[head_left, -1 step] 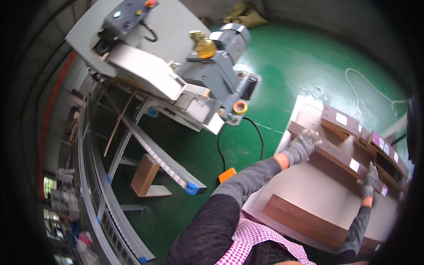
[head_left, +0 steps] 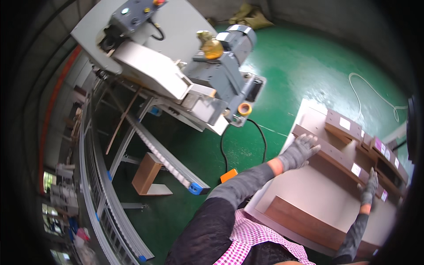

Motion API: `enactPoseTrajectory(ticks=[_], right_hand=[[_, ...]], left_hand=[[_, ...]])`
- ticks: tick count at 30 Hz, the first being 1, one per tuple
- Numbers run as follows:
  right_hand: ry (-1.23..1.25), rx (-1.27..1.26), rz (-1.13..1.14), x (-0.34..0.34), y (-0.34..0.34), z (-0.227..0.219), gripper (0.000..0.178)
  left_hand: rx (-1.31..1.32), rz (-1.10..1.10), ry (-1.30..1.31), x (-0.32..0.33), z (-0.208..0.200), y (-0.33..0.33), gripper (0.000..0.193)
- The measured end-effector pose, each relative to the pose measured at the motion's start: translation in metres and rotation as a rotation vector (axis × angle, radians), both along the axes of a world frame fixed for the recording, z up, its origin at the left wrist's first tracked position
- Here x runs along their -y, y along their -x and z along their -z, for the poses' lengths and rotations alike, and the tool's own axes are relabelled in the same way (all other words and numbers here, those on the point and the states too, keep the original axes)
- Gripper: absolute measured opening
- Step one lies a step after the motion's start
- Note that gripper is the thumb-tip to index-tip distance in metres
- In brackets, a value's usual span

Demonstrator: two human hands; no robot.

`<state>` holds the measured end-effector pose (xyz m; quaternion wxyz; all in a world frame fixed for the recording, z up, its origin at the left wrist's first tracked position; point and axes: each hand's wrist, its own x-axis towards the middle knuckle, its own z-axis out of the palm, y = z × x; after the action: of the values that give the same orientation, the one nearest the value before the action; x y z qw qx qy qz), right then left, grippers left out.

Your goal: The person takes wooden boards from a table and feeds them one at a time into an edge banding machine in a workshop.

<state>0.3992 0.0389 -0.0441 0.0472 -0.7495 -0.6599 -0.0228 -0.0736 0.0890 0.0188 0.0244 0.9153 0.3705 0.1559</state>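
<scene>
A long brown board (head_left: 333, 155) with a white label lies across a stack of panels at my right. My left hand (head_left: 298, 154), in a grey glove, rests over the board near its left end with the fingers stretched and apart. Near the other end, my right hand (head_left: 369, 190), also gloved in grey, lies across the board, its fingers extended and its thumb apart. The undersides of both hands are hidden. Beneath is a wide pale panel (head_left: 309, 194), with another brown board (head_left: 304, 219) along its near side.
Several brown labelled pieces (head_left: 343, 126) lie beyond the board. A grey machine (head_left: 212, 70) with a motor stands ahead on the left, beside a roller conveyor (head_left: 163, 154). An orange box (head_left: 228, 176) and a black cable (head_left: 223, 150) are on the green floor (head_left: 282, 57).
The view has shifted slightly. My left hand has slid a little toward the board's left end, and my right hand has drawn slightly nearer to me. The board appears to lie still.
</scene>
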Motion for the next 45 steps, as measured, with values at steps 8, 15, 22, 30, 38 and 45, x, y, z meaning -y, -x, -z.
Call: enactPoseTrajectory(ticks=[8, 15, 22, 30, 38, 45], right_hand=[[-0.255, -0.439, -0.116, 0.072, 0.144, 0.016, 0.052], [-0.181, -0.527, -0.376, 0.062, 0.314, -0.037, 0.036], [-0.172, -0.521, -0.544, 0.029, 0.375, -0.072, 0.029], [-0.139, -0.377, -0.577, 0.049, 0.388, -0.071, 0.019], [-0.064, -0.376, -0.567, 0.064, 0.386, -0.065, 0.017], [-0.002, -0.367, -0.693, 0.068, 0.426, -0.082, 0.018]], left_hand=[[0.272, -0.903, -0.379, 0.170, -0.055, 0.311, 0.053], [0.192, -1.724, -0.280, 0.231, -0.058, 0.522, 0.094], [0.098, -1.900, -0.094, 0.212, -0.056, 0.593, 0.103], [-0.059, -1.945, 0.065, 0.192, -0.076, 0.651, 0.107], [-0.088, -1.927, 0.501, 0.173, -0.092, 0.675, 0.108], [-0.241, -1.614, 0.459, 0.179, -0.078, 0.645, 0.077]])
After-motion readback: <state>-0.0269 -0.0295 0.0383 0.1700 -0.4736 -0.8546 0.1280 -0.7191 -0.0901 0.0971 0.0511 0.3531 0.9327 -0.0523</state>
